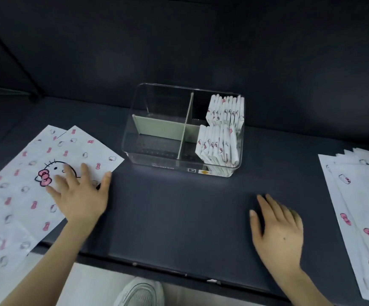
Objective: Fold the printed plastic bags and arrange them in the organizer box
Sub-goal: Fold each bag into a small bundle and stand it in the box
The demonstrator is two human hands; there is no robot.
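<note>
Dark grey table [179,217], dark wall [201,40] behind. My left hand [79,195] lies spread flat on the bags [24,195], gripping nothing; my right hand [278,230] rests flat, fingers straight, on bare table. Beyond and between them, the box [157,160] holds folded bags [223,129]; a stack [355,206] lies right of my right hand.

This is looking like a plain work booth rather than a home. A dark table [179,217] is stretching under the left hand [79,195] and right hand [278,228], and dark panels [201,40] are closing it in beyond them. A black pole [13,58] is slanting up far left. The left stack [13,195] and right stack [360,206] of bags are lying outside the hands, with a clear box [154,162] standing ahead between them. Pale floor [86,288] is showing below the wrists.
</note>
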